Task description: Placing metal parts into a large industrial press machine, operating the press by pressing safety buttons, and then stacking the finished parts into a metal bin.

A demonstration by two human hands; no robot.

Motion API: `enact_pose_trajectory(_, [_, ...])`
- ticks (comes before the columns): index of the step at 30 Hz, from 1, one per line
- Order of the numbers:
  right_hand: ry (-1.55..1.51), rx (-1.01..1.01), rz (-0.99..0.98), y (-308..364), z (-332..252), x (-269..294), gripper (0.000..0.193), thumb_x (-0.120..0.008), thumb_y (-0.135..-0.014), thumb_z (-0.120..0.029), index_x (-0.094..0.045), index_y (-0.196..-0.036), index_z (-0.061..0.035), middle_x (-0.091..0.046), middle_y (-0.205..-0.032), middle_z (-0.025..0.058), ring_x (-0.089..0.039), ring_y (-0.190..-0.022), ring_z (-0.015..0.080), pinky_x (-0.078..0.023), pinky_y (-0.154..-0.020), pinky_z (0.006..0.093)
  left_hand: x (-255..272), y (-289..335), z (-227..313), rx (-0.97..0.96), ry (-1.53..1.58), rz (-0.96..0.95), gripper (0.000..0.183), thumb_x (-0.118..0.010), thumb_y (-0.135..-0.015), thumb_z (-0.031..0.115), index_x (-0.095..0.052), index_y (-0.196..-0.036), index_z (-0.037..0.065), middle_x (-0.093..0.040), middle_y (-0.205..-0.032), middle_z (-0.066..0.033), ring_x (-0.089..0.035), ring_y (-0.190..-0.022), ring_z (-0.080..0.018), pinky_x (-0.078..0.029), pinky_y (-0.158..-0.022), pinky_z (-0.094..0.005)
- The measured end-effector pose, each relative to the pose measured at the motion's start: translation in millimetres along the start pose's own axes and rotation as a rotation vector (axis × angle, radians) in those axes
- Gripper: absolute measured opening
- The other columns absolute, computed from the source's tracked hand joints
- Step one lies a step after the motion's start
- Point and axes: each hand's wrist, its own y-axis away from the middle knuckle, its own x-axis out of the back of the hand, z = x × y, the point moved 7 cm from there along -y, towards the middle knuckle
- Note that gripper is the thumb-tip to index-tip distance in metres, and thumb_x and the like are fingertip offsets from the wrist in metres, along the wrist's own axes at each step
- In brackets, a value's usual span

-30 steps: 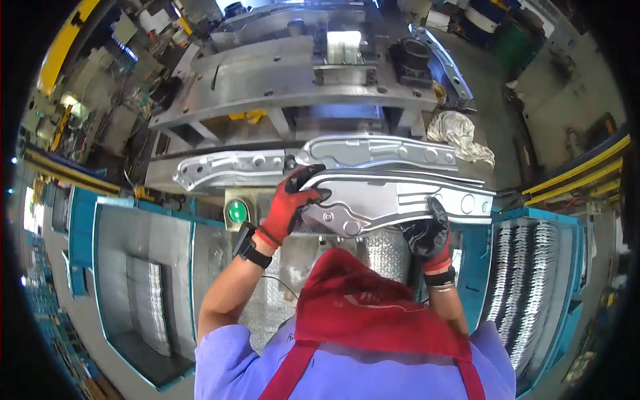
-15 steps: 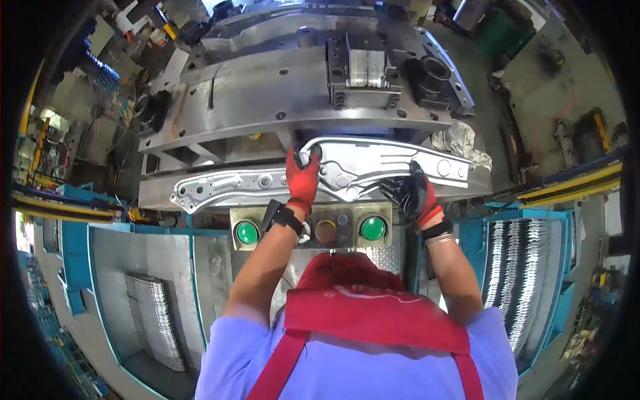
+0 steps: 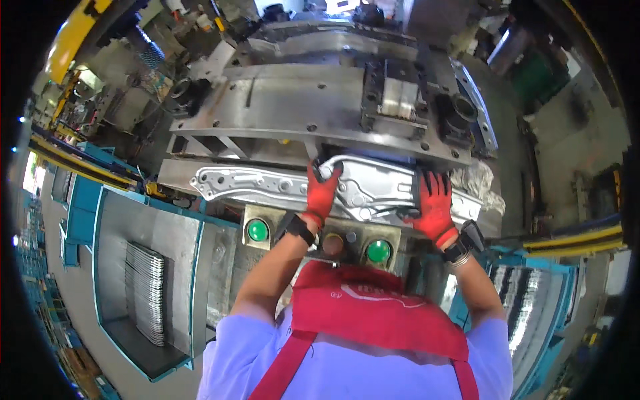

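A long silver stamped metal part point(image 3: 380, 180) lies on the near ledge of a steel press die point(image 3: 280, 100). Its broader section is at the right, and a second narrow silver arm-like piece point(image 3: 247, 183) extends left from beside it; whether they are joined I cannot tell. My left hand point(image 3: 322, 193), in a red glove with black fingertips, closes on the left end of the broad part, thumb and fingers at its rounded edge. Over the right half of that part rests my right hand point(image 3: 433, 203), gloved alike, its fingers stretched forward and its thumb out to the left.
Just below the ledge is a control box with two green buttons point(image 3: 257, 231). A crumpled whitish cloth point(image 3: 483, 187) sits at the ledge's right. Blue-framed bins flank me: stacked metal parts point(image 3: 145, 290) stand in the left one, more parts point(image 3: 523, 300) in the right.
My right hand has turned from the part's lower edge to lie across its face, fingers forward. My left hand keeps its hold. The whole view has shifted and tilted slightly.
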Motion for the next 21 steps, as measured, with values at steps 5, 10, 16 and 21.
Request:
enact_pose_trajectory(5, [0.028, 0.013, 0.007, -14, 0, -11, 0.101, -0.08, -0.044, -0.043, -0.04, -0.128, -0.0036, -0.037, -0.129, 0.0202, -0.032, -0.12, 0.0375, -0.018, -0.105, 0.0535, 20, 15, -6, -0.056, 0.116, -0.028, 0.065, -0.064, -0.084, 0.019, -0.028, -0.135, 0.001, -0.042, -0.127, -0.0125, -0.042, -0.117, -0.019, -0.034, -0.098, -0.0298])
enact_pose_trajectory(10, [-0.023, 0.073, 0.102, -3, -2, 0, 0.1, -0.08, -0.043, -0.042, -0.041, -0.127, -0.0044, -0.038, -0.126, 0.0214, -0.033, -0.116, 0.0398, -0.026, -0.097, 0.0542, 66, 27, -18, 0.047, 0.191, -0.084, 0.058, -0.06, -0.087, 0.014, -0.03, -0.136, 0.008, -0.045, -0.123, -0.0078, -0.045, -0.11, -0.015, -0.038, -0.092, -0.0282])
enact_pose_trajectory(16, [-0.144, 0.052, 0.148, -28, -49, 83, 0.105, -0.081, -0.041, -0.04, -0.038, -0.131, -0.0043, -0.035, -0.129, 0.0227, -0.032, -0.118, 0.0405, -0.026, -0.099, 0.0524, 122, 24, 7, -0.047, 0.32, -0.039, 0.049, -0.055, -0.088, 0.007, -0.035, -0.133, 0.005, -0.048, -0.125, -0.0072, -0.047, -0.11, -0.015, -0.039, -0.092, -0.0274])
enact_pose_trajectory(21, [-0.149, 0.057, 0.258, -110, -98, 139, 0.105, -0.081, -0.043, -0.039, -0.038, -0.133, -0.0084, -0.036, -0.129, 0.0227, -0.032, -0.119, 0.0424, -0.027, -0.101, 0.0507, 145, -1, 15, -0.07, 0.229, -0.112, 0.047, -0.054, -0.088, 0.006, -0.036, -0.132, 0.003, -0.049, -0.124, -0.0067, -0.048, -0.11, -0.0141, -0.04, -0.092, -0.0266])
